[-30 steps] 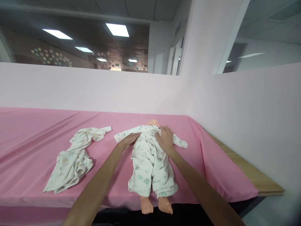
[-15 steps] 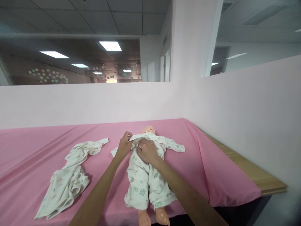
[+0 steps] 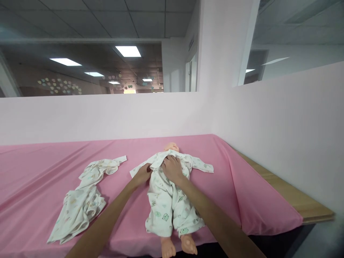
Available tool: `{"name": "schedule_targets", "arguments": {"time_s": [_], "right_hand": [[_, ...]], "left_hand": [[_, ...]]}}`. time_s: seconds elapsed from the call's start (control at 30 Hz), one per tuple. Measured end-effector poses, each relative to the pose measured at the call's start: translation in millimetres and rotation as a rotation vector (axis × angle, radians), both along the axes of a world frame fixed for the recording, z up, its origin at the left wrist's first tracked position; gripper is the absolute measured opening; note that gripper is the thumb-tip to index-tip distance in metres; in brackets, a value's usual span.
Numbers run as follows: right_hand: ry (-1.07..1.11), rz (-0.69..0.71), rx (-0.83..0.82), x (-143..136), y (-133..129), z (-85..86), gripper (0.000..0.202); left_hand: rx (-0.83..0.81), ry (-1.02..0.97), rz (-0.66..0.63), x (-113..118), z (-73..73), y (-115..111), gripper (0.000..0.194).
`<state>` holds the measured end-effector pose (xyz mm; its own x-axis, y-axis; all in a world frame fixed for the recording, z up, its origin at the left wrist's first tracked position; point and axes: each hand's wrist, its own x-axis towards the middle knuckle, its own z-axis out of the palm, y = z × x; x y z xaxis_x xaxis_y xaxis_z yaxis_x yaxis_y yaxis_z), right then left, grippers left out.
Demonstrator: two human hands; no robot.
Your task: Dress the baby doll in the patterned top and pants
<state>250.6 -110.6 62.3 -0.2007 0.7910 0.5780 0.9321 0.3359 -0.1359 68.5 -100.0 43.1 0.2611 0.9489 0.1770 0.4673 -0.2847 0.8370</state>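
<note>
A baby doll lies on its back, its head [image 3: 172, 146] toward the wall and its bare feet [image 3: 168, 247] toward me. It wears a white printed baby outfit [image 3: 161, 211] with sleeves spread to both sides and a loose front flap over the chest. At the flap's left edge, my left hand [image 3: 143, 173] is closed with its fingertips on the cloth. My right hand [image 3: 172, 168] rests on the doll's chest, fingers extended toward the neck at the flap's lower edge. Its fingertips are partly hidden against the fabric.
A second white printed baby garment [image 3: 80, 206] lies crumpled to the left on the pink sheet [image 3: 123, 229]. Bare wooden board [image 3: 285, 188] shows at the right edge. White walls [image 3: 107, 116] with windows stand behind and to the right.
My left hand has moved down from the raised upper flap edge, and the flap now lies lower over the chest. My right hand has shifted slightly up toward the neck.
</note>
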Motion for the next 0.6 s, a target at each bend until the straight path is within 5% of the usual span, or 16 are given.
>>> {"name": "schedule_targets", "arguments": {"time_s": [0.1,0.2,0.4,0.53,0.6], "right_hand": [[0.007,-0.001,0.021,1,-3,-1.3,0.029],[0.0,0.01,0.046,1,-6,-1.2,0.029],[-0.052,0.038,0.061,3,-10,0.9,0.028],[-0.082,-0.012,0.07,4,-9,2.3,0.027],[-0.078,-0.044,0.079,7,-8,4.2,0.026]], "left_hand": [[-0.152,-0.203,-0.151,2,3.6,-2,0.034],[-0.145,-0.201,-0.124,6,2.6,2,0.03],[0.241,0.358,0.226,4,-8.1,2,0.018],[0.325,0.756,0.281,-10,-11.0,-18,0.015],[0.311,0.782,0.283,-12,-7.4,-26,0.016]]}}
